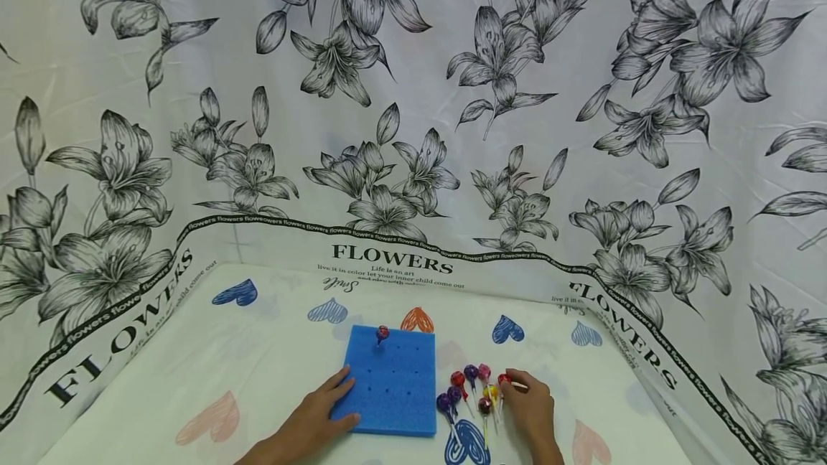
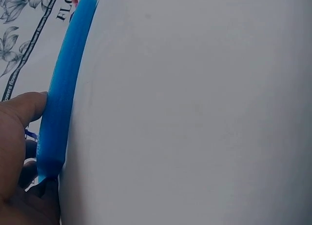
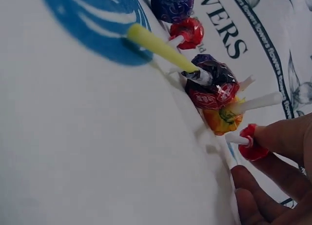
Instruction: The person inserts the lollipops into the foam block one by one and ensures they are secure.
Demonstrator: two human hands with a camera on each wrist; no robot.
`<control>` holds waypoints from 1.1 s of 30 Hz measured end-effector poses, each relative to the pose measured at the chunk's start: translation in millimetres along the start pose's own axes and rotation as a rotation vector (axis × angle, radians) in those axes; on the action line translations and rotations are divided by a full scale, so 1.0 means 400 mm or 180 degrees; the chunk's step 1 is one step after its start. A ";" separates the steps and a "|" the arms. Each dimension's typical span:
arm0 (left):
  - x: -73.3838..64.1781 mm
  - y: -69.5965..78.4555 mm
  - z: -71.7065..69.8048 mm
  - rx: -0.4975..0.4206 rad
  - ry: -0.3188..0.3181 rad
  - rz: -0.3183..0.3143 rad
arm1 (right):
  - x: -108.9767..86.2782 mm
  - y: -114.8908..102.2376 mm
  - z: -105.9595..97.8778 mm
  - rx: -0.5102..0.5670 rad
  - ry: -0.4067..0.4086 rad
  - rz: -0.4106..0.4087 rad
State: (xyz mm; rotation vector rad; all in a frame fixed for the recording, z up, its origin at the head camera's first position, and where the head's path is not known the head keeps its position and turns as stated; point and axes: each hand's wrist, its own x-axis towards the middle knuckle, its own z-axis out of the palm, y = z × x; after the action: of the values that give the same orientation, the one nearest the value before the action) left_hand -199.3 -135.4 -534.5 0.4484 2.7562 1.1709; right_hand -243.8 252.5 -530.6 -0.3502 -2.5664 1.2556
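Note:
My left hand (image 1: 316, 407) rests at the left edge of a blue foam block (image 1: 388, 379), fingers spread and fairly straight, thumb near the front corner. In the left wrist view the thumb (image 2: 31, 107) touches the side of that block. One wrapped lollipop (image 1: 382, 334) stands upright in the foam near its far edge; several small holes dot the surface. To the right, my right hand (image 1: 531, 404) pinches the head of a red lollipop (image 3: 251, 143) between thumb and fingers, its white stick pointing away from the hand. This candy is beside the loose pile.
Several loose lollipops lie right of the foam, among them a purple one (image 1: 471, 373), a pink one (image 1: 484, 372), a yellow one (image 3: 223, 118) and a dark red one with a yellow stick (image 3: 161, 48). A white heart-print cloth (image 1: 278, 350) covers the table; a flower-print curtain (image 1: 413, 106) hangs behind.

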 end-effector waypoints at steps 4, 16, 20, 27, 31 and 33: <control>0.002 0.001 -0.001 0.0006 0.0008 0.0008 | 0.001 -0.010 -0.020 0.0220 0.0116 0.0042; 0.001 0.006 -0.007 0.0016 0.0003 0.0006 | 0.033 -0.075 -0.059 0.1723 0.0161 0.0255; 0.001 0.007 -0.006 -0.0007 -0.0011 0.0000 | 0.030 -0.098 -0.062 0.1879 0.0232 0.0111; -0.001 0.007 -0.005 -0.0007 -0.0025 -0.0025 | 0.023 -0.150 -0.072 0.1778 0.0170 -0.0130; -0.002 0.007 -0.004 -0.0023 -0.0022 -0.0035 | 0.024 -0.185 -0.076 0.1743 0.0161 -0.0280; -0.001 0.007 -0.003 -0.0021 -0.0022 -0.0047 | 0.023 -0.202 -0.076 0.1706 0.0174 -0.0362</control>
State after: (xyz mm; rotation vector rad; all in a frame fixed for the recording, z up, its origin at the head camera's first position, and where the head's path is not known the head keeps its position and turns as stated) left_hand -198.7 -134.4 -531.5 0.4298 2.7443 1.1727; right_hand -250.3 229.3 -447.1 -0.1210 -2.0600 1.7814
